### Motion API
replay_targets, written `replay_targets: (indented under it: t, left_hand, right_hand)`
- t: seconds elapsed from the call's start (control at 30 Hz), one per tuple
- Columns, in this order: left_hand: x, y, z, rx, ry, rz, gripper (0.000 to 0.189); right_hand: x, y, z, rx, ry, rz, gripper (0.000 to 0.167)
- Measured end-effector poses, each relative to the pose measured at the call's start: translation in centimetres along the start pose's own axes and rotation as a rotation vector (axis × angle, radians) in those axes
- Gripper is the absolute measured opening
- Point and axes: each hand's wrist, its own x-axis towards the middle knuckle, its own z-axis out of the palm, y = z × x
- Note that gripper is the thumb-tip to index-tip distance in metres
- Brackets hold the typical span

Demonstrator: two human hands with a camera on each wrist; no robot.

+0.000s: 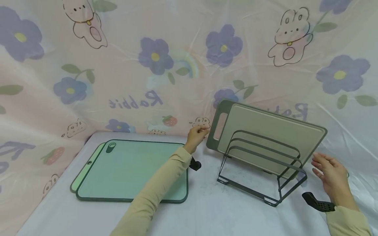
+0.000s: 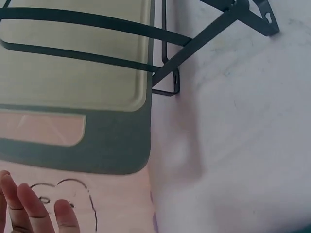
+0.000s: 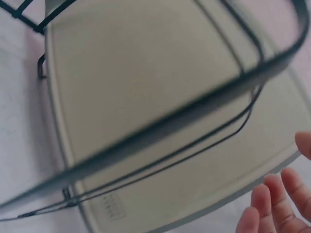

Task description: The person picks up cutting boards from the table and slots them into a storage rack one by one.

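A beige cutting board (image 1: 271,131) with a dark green rim and a handle slot stands on its long edge, leaning back, in the rear part of a dark metal rack (image 1: 248,190). Just left of its handle end is my left hand (image 1: 196,137), fingers loosely bent and holding nothing; the left wrist view shows a gap between these fingers (image 2: 35,208) and the board. My right hand (image 1: 332,177) is beside the board's lower right corner, fingers relaxed. In the right wrist view its fingertips (image 3: 261,196) lie close to the board's edge; whether they touch it cannot be told.
Left of the rack, a mint-green cutting board (image 1: 130,173) with a dark rim lies flat on top of a lighter green board (image 1: 84,177). My left forearm crosses over its right part. A printed cloth (image 1: 183,88) hangs behind the white-covered table (image 1: 203,209).
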Motion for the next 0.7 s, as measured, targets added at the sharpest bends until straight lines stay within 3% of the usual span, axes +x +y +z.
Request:
replay_targets:
  t: [0.43,0.7]
  left_hand:
    - [-1.8,1.3,-3.6,0.073,-0.056,0.028,0.026]
    - [-3.5,1.7,-6.2,0.06,-0.09,0.036,0.026]
  right_hand:
    - [-1.0,-2.7,3.4,0.166,-0.132,-0.163,0.013]
    - [-2.2,-3.7,5.9,0.217,-0.14,-0.277,0.015]
